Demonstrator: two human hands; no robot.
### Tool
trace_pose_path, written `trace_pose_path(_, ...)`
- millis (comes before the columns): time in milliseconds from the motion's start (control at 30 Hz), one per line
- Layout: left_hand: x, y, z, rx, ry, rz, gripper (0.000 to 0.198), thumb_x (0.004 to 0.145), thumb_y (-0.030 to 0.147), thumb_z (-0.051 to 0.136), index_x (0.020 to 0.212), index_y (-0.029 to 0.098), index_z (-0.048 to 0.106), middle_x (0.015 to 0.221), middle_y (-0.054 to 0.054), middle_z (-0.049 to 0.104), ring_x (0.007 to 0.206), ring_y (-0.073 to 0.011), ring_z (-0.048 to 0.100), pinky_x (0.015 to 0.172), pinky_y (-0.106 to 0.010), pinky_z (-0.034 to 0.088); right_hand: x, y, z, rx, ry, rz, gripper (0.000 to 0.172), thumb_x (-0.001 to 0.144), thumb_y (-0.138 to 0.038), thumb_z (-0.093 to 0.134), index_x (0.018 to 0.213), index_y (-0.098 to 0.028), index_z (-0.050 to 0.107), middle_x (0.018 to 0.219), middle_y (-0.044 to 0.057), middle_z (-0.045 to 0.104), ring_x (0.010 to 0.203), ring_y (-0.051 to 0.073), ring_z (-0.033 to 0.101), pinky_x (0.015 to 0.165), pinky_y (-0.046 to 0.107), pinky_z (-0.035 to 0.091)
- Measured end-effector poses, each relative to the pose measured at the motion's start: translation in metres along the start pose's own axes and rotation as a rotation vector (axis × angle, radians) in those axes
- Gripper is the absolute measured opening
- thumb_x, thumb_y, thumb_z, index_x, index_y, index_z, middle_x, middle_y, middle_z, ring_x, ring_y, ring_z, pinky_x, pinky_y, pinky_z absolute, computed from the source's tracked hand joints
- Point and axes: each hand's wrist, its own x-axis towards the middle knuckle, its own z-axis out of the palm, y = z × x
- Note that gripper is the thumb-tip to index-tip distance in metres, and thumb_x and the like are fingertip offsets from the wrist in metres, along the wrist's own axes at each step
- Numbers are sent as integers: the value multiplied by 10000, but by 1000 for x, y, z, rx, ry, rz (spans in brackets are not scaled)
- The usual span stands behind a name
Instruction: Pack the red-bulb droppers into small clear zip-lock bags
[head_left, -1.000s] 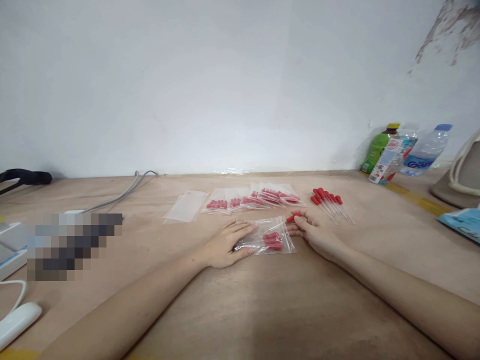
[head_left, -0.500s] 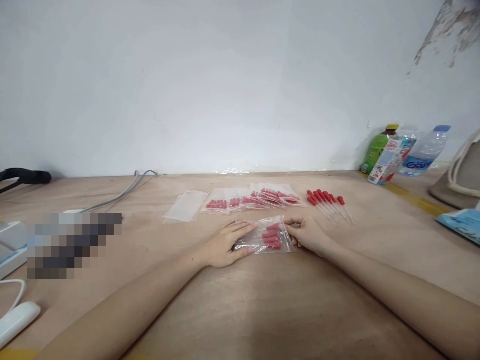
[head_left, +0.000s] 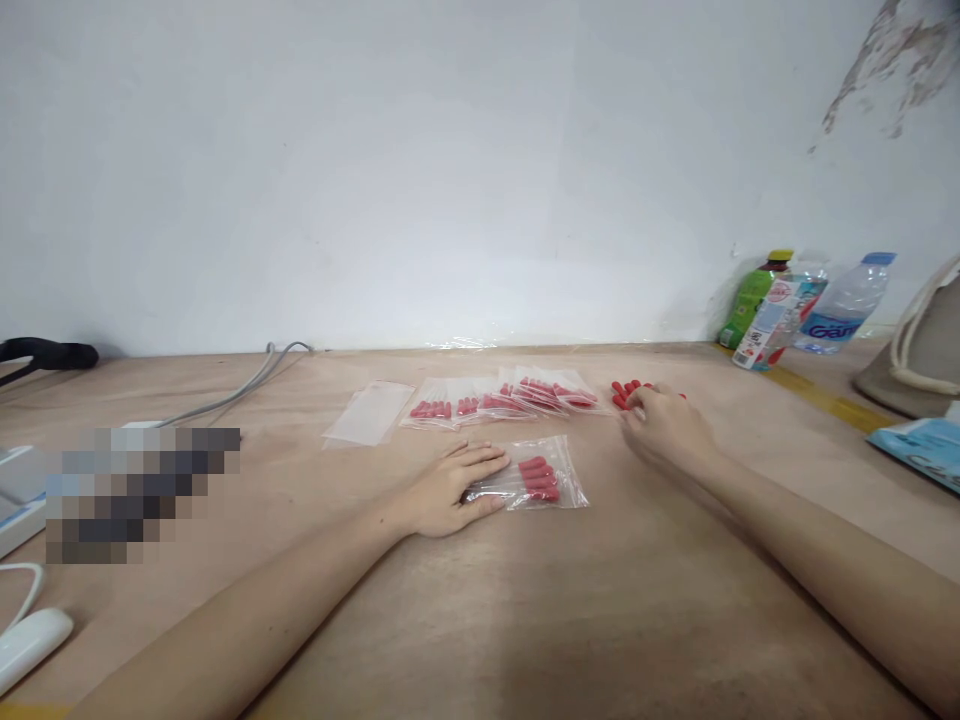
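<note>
Right hand (head_left: 667, 425) has moved from the clear bag (head_left: 568, 490) to the loose red bulbs (head_left: 621, 401), fingers curled at them; grip unclear from here. Left hand (head_left: 456, 492) lies flat, spread on the bag, long axis running rightward, mouth facing the right hand's side.

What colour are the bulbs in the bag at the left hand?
The bulbs are red, seen best in the head view.
</note>
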Motion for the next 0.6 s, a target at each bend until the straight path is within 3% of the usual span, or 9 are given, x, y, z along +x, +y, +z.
trace_pose_path(133, 0, 1, -1, -2, -3, -6, 526, 877, 487, 398, 1340, 242, 345, 1388, -42, 351, 1295, -209, 280, 1085, -403, 185, 13, 23, 7, -195, -38, 74, 269, 767, -339, 450, 800, -144, 632, 924, 157, 572, 793, 263, 572, 647, 346, 397)
trace_pose_path(367, 0, 1, -1, 12, -4, -7, 521, 879, 486, 395, 1339, 246, 345, 1389, -43, 350, 1293, -205, 285, 1082, -411, 186, 19, 22, 15, -112, -119, 160, 281, 749, -342, 461, 591, -157, 601, 703, 130, 571, 701, 243, 569, 600, 341, 393)
trace_pose_path(600, 1, 1, 0, 9, 5, 3, 518, 878, 478, 403, 1334, 238, 357, 1384, -48, 358, 1288, -205, 296, 1083, -404, 189, 18, 17, 8, 15, -73, 174, 280, 775, -390, 445, 632, -178, 559, 695, 104, 592, 690, 233, 569, 602, 336, 396)
